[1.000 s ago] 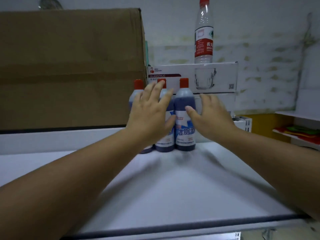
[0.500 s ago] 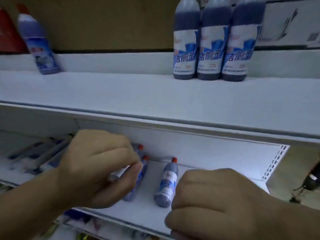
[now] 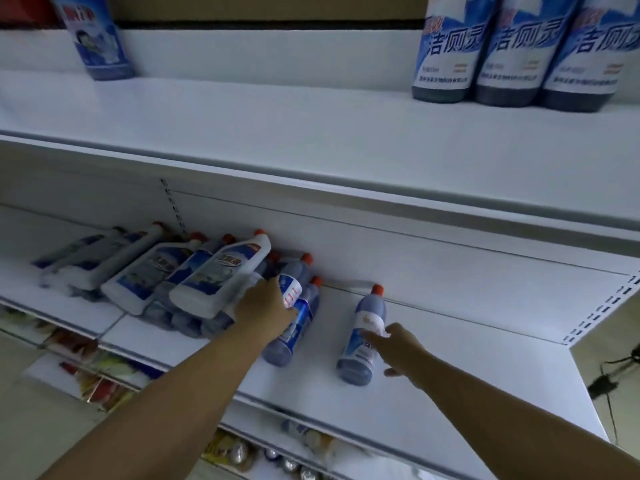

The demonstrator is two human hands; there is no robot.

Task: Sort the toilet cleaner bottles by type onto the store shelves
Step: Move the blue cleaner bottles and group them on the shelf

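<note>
Three dark blue toilet cleaner bottles [image 3: 505, 57] stand side by side on the upper shelf [image 3: 311, 133] at the right. A lighter blue bottle [image 3: 100, 46] stands alone at its left. On the lower shelf [image 3: 485, 358] lie several white jug-shaped bottles [image 3: 221, 278] in a heap, with dark blue red-capped bottles [image 3: 298, 320] beside them. My left hand [image 3: 266, 306] grips one of these dark bottles [image 3: 294, 278] at its label. A single dark blue bottle [image 3: 363, 337] lies apart to the right, and my right hand [image 3: 398, 344] touches its label with spread fingers.
The upper shelf's front lip [image 3: 381, 202] overhangs the lower shelf just above my hands. Packaged goods [image 3: 104, 368] fill the shelves below. The lower shelf ends at a slotted upright [image 3: 599, 313] on the right, with floor and a cable [image 3: 609, 375] beyond.
My view dropped from the upper shelf to the lower one. Both hands left the standing bottles and reached down and in; the right hand uncurled onto the lone lying bottle.
</note>
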